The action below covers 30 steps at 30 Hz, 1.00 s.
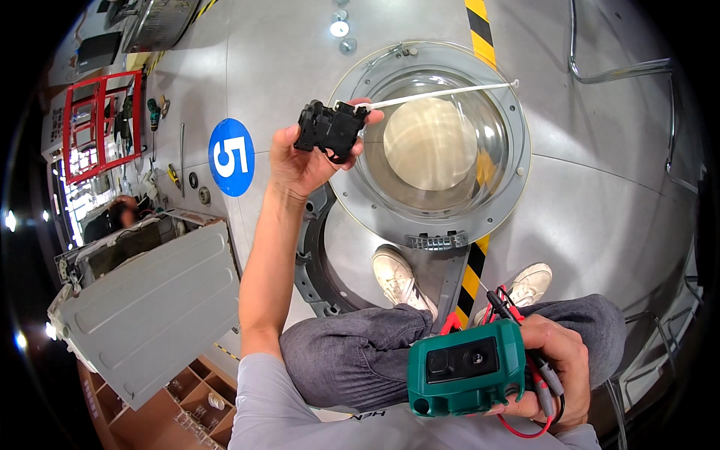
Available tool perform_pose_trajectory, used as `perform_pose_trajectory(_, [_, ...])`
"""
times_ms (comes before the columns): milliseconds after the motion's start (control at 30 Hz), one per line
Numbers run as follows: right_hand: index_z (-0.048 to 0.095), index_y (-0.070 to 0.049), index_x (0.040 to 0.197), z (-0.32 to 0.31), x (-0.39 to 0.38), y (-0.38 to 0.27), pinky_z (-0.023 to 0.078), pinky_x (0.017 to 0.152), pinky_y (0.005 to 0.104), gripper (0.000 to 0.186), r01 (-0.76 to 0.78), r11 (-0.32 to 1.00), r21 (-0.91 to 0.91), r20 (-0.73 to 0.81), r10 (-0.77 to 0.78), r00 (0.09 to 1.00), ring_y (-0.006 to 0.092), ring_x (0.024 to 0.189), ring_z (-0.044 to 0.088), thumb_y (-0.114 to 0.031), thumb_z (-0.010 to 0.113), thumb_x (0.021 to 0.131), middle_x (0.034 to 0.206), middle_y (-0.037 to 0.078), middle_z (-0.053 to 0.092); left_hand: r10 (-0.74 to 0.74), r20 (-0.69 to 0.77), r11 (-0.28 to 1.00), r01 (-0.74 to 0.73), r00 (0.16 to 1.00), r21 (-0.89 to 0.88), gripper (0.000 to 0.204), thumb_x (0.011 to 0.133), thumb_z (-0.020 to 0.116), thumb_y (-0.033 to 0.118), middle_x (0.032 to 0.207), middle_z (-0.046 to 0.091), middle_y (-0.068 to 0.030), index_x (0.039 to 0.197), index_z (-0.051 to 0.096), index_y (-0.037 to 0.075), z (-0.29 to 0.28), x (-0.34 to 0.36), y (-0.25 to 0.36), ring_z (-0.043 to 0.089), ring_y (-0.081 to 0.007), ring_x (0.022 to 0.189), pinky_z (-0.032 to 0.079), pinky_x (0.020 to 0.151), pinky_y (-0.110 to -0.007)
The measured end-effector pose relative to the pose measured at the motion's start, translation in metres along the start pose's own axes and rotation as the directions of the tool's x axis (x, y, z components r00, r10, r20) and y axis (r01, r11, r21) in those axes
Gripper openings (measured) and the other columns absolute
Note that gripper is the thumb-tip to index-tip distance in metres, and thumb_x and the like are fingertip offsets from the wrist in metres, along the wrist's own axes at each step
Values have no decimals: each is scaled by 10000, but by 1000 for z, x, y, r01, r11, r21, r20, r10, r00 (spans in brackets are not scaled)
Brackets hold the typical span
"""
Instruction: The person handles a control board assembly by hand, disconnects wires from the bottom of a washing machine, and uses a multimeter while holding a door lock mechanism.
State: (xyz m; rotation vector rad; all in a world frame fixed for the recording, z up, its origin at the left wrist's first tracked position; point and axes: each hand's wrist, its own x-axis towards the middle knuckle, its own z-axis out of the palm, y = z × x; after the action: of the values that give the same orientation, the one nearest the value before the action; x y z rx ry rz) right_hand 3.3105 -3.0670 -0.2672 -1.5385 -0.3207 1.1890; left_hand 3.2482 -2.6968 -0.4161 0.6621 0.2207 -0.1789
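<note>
My left hand (304, 161), raised with the arm stretched forward, is closed around a black plastic door lock (330, 131). A long thin white strip (442, 93) runs from the lock to the right, across the round washing-machine door (351, 191). That door, a grey ring with a clear glass bowl, lies on the floor in front of me. Low on the right, my right hand (559, 360) grips a green multimeter (466, 367) near my lap. Red and black test leads with probes (501, 306) are bunched in the same hand. The multimeter's display is out of sight.
A dark grey ring (319, 277) lies left of my shoes, partly under the door. Further left are a washing-machine cabinet panel (161, 300), a compartmented wooden box (202, 390), a red frame (103, 124) and a screwdriver (174, 175). Metal chair legs (622, 77) stand at right.
</note>
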Motion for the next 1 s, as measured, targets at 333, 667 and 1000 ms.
perform_pose_trajectory(333, [643,-18,908,0,0,2,478,690,280,572,21,999,-30,-1,-21,1000,182,738,632,-381,884,538,828,98,677,-42,-67,986,52,997,160,994,596,776,304,1348,458,-222,1396,313,-63,1,-1,-2,583,-150,985,424,898,-240])
perform_pose_trajectory(667, [638,9,943,-5,3,9,468,651,289,578,114,993,-20,46,-113,993,195,697,618,-410,843,602,802,108,668,-202,-160,500,242,966,832,915,579,737,39,1419,420,-95,1413,362,18,43,-5,15,405,-212,1290,266,1092,-298])
perform_pose_trajectory(1000, [642,8,935,-7,4,14,463,629,287,574,143,988,-50,51,-140,989,198,673,614,-421,836,607,784,105,670,-67,-103,-15,102,992,995,858,622,707,-4,1284,505,-93,1409,380,92,40,1,-24,441,-264,1074,356,995,-346])
